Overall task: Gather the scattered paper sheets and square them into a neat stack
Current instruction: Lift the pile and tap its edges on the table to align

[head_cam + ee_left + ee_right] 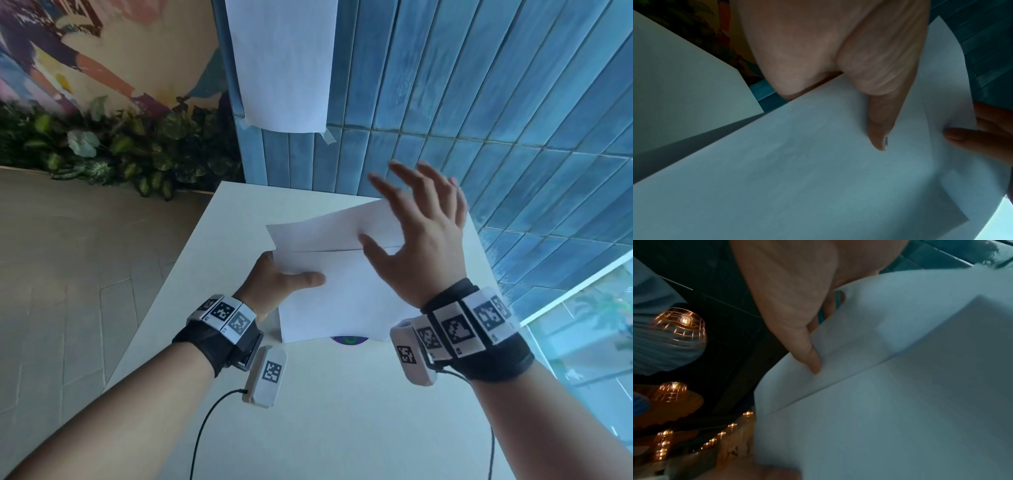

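Squaring is the step in hand, and the paper sheets [342, 291] are not yet true: they sit raised over the middle of the white bench [178, 274], and the rear sheet [325, 229] is skewed, its far corner fanning out toward the tiled wall [479, 85]. Your left hand [274, 284] grips the left edge, thumb on top and fingers beneath. Your right hand [421, 236] is spread and holds nothing; only the thumb appears to touch the sheets, and the fingers stand clear above them. Keep the left grip light enough that the sheets can slide on each other. Bring the right palm flat against the right edges and push the skewed sheet round until the corners meet. Then, in my judgement, stand the stack on its long edge and tap it on the bench. A dark round mark [349, 340] shows under the near edge; avoid snagging it.
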`<control>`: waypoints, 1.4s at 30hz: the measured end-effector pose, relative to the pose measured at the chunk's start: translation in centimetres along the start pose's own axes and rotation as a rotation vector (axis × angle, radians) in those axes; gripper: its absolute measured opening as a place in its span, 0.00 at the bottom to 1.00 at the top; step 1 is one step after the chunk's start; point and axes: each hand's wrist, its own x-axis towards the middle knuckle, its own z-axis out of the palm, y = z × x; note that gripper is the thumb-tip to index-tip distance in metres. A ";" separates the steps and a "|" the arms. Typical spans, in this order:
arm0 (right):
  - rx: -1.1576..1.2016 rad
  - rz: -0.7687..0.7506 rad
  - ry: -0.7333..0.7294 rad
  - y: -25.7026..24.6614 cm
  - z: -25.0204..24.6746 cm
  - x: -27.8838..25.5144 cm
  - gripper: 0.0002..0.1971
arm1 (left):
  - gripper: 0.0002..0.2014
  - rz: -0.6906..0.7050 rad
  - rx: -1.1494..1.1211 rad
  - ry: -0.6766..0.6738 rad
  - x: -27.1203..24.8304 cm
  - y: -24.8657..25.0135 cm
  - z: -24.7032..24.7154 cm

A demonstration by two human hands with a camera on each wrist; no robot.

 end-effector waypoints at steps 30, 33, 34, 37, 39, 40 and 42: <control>-0.009 -0.046 -0.521 -0.5 2.0 -1.9 0.37 | 0.16 0.118 0.118 -0.001 0.1 0.5 0.5; -0.051 0.052 -0.578 2.4 1.2 -0.9 0.28 | 0.17 0.105 0.086 0.010 0.5 0.7 0.5; -0.072 0.050 -0.603 2.9 1.1 -0.9 0.26 | 0.18 0.093 0.093 0.014 0.5 0.6 0.6; -0.096 0.012 -0.594 2.8 1.3 -1.1 0.25 | 0.18 0.075 0.096 0.016 0.6 0.5 1.2; -0.066 -0.039 -0.536 2.0 1.6 -0.9 0.25 | 0.16 0.089 0.106 0.008 0.6 0.5 1.6; -0.047 -0.057 -0.527 1.6 1.8 -0.7 0.24 | 0.16 0.098 0.118 0.006 0.6 0.7 1.7; -0.040 -0.053 -0.553 0.8 2.0 -0.2 0.16 | 0.16 0.124 0.152 0.008 0.6 1.0 1.8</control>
